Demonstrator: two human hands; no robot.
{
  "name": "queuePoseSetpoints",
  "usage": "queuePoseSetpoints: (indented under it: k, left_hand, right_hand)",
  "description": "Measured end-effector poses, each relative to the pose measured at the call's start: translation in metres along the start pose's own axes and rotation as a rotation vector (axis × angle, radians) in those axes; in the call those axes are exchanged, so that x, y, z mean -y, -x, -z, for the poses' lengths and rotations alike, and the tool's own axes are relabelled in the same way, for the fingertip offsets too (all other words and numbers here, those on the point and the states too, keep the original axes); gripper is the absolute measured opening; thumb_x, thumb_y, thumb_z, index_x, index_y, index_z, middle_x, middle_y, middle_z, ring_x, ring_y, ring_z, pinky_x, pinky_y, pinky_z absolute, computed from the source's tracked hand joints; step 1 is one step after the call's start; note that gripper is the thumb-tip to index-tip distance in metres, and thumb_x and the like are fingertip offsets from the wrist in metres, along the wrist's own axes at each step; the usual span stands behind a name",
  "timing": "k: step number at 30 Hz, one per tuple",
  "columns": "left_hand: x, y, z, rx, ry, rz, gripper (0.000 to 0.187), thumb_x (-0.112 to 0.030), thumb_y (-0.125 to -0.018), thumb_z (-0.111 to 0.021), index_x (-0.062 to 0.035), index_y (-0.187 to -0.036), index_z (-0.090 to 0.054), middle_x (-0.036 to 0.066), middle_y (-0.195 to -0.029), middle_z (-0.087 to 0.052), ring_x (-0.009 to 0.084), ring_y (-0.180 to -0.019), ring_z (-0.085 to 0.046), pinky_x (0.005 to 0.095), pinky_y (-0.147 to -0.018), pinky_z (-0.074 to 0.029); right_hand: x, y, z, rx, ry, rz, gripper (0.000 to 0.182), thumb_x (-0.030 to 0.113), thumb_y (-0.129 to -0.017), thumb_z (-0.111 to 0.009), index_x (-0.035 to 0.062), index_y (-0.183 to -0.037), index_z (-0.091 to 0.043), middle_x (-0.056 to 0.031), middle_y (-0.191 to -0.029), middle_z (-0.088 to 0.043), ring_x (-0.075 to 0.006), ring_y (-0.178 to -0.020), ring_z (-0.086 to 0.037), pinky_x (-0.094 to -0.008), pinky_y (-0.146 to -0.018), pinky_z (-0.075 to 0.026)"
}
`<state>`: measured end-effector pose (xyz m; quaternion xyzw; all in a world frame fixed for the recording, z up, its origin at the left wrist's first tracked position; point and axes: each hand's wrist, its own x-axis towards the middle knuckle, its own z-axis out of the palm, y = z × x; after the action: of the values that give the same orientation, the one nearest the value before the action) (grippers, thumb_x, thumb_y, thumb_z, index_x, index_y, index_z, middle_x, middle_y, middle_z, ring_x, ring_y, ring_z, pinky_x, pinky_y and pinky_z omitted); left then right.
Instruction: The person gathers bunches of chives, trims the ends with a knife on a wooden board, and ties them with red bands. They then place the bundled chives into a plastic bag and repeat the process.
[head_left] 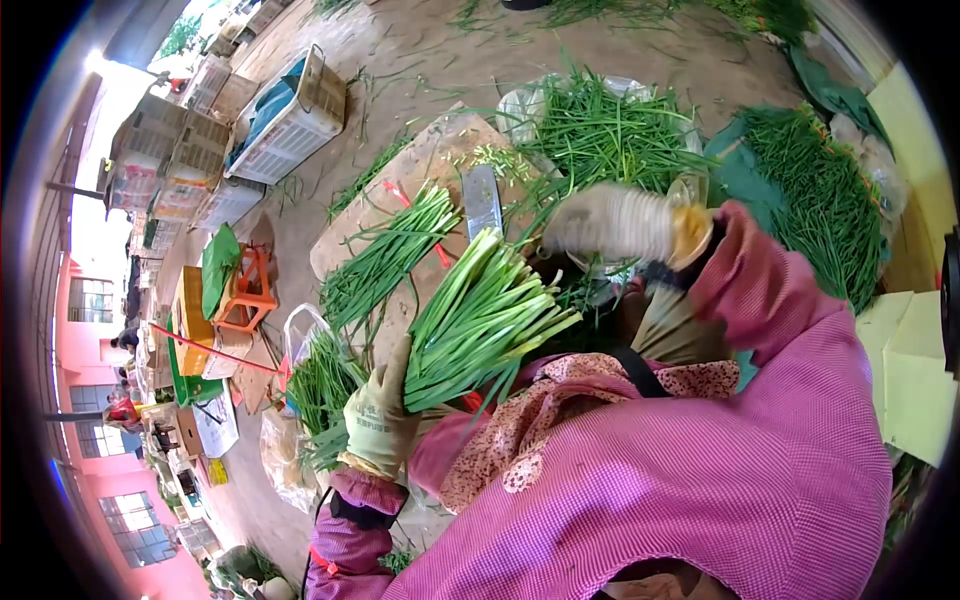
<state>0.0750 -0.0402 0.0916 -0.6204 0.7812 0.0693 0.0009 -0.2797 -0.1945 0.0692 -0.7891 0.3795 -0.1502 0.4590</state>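
My left hand (380, 415), in a pale work glove, is closed around a thick bunch of green chives (480, 330), its pale cut ends pointing up and to the right. Smeared by motion, my gloved right hand (610, 228) is to the right of the bunch, near a heap of loose chives (620, 130); its fingers cannot be made out. A wide-bladed knife (482, 200) lies on the wooden board (345, 235), its handle end hidden behind the bunch. Beside it on the board rests another bunch of chives (385, 265), with red ties. Chopped pale ends (500, 160) are scattered near the blade.
More chives (325, 385) stand in a bag at the left. A large chive pile (815, 200) lies on green cloth at the right. An orange stool (250, 290), a white crate (290, 125) and stacked crates (165, 150) are farther left. Loose leaves litter the floor.
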Motion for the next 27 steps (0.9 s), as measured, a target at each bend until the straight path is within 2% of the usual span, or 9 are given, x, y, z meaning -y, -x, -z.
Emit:
queuePoseSetpoints:
  k: [5, 8, 11, 14, 16, 20, 22, 24, 27]
  left_hand:
    - [-0.008, 0.004, -0.004, -0.086, -0.242, -0.078, 0.078, -0.006, -0.073, -0.064, -0.0217, -0.146, -0.041, 0.008, -0.104, -0.062, 0.0312, -0.080, -0.065, 0.0431, -0.069, -0.052]
    - [-0.005, 0.006, -0.008, -0.131, -0.268, -0.070, 0.080, -0.003, -0.072, -0.062, -0.0224, -0.146, -0.041, 0.007, -0.104, -0.062, 0.0301, -0.080, -0.065, 0.0429, -0.068, -0.052]
    - [-0.007, 0.007, -0.008, -0.066, -0.242, -0.036, 0.082, -0.002, -0.071, -0.062, -0.0226, -0.147, -0.041, 0.008, -0.106, -0.062, 0.0307, -0.079, -0.065, 0.0430, -0.068, -0.052]
    - [-0.008, 0.009, -0.011, -0.034, -0.221, -0.012, 0.083, -0.002, -0.070, -0.062, -0.0227, -0.147, -0.040, 0.009, -0.105, -0.062, 0.0321, -0.080, -0.065, 0.0433, -0.069, -0.052]
    - [-0.001, 0.011, -0.015, -0.096, -0.145, -0.017, 0.083, -0.003, -0.070, -0.063, -0.0220, -0.147, -0.039, 0.009, -0.105, -0.062, 0.0325, -0.080, -0.065, 0.0440, -0.068, -0.052]
    - [-0.003, 0.014, -0.013, -0.080, -0.038, 0.045, 0.077, -0.017, -0.076, -0.074, -0.0159, -0.146, -0.041, 0.014, -0.104, -0.063, 0.0357, -0.084, -0.065, 0.0431, -0.070, -0.053]
    - [-0.002, 0.011, -0.017, -0.091, -0.017, 0.015, 0.076, -0.018, -0.077, -0.074, -0.0143, -0.145, -0.041, 0.016, -0.103, -0.064, 0.0368, -0.084, -0.065, 0.0432, -0.069, -0.053]
    - [-0.005, 0.008, -0.020, -0.036, -0.040, 0.067, 0.083, -0.030, -0.074, -0.077, -0.0217, -0.147, -0.039, 0.010, -0.107, -0.064, 0.0309, -0.085, -0.067, 0.0449, -0.075, -0.051]
    - [-0.009, 0.009, -0.017, -0.033, -0.029, 0.062, 0.085, -0.032, -0.073, -0.078, -0.0217, -0.148, -0.038, 0.010, -0.108, -0.065, 0.0311, -0.087, -0.067, 0.0458, -0.076, -0.051]
  right_hand:
    - [-0.005, -0.029, -0.077, 0.002, -0.157, -0.133, 0.053, 0.050, -0.086, -0.064, 0.0085, -0.120, -0.063, -0.0199, -0.095, -0.069, -0.0312, -0.088, -0.067, -0.0421, -0.084, -0.050]
    - [-0.030, -0.034, -0.097, -0.003, -0.185, -0.093, 0.032, 0.025, -0.090, -0.062, 0.0117, -0.119, -0.064, -0.0173, -0.093, -0.067, -0.0291, -0.087, -0.066, -0.0408, -0.083, -0.051]
    - [-0.043, -0.023, -0.089, -0.091, 0.404, 0.484, 0.029, 0.012, -0.084, -0.057, 0.0088, -0.112, -0.065, -0.0151, -0.089, -0.064, -0.0308, -0.079, -0.065, -0.0380, -0.072, -0.054]
    - [-0.060, -0.022, -0.079, -0.101, 0.601, 0.248, 0.018, 0.013, -0.087, -0.054, 0.0076, -0.100, -0.065, -0.0132, -0.091, -0.064, -0.0296, -0.077, -0.065, -0.0386, -0.072, -0.053]
    - [-0.052, -0.026, -0.047, -0.253, 0.583, -0.371, 0.026, 0.036, -0.088, -0.060, 0.0132, -0.095, -0.070, -0.0158, -0.095, -0.067, -0.0312, -0.087, -0.067, -0.0452, -0.079, -0.052]
    - [-0.087, -0.003, -0.020, -0.905, 1.350, 0.125, 0.035, 0.039, -0.088, -0.063, 0.0065, -0.101, -0.069, -0.0131, -0.078, -0.065, -0.0273, -0.073, -0.062, -0.0360, -0.072, -0.051]
    - [-0.045, -0.008, -0.032, -0.461, 0.025, -0.138, 0.033, 0.035, -0.093, -0.060, 0.0051, -0.106, -0.067, -0.0107, -0.076, -0.064, -0.0254, -0.072, -0.061, -0.0316, -0.069, -0.050]
    - [-0.023, -0.010, -0.040, -0.255, -0.287, 0.011, 0.038, 0.036, -0.095, -0.061, 0.0014, -0.110, -0.064, -0.0116, -0.098, -0.069, -0.0197, -0.095, -0.065, -0.0325, -0.085, -0.051]
    - [-0.016, -0.027, -0.059, -0.190, -0.564, -0.069, 0.031, 0.030, -0.093, -0.065, 0.0024, -0.106, -0.066, -0.0050, -0.091, -0.067, -0.0122, -0.085, -0.060, -0.0282, -0.077, -0.050]
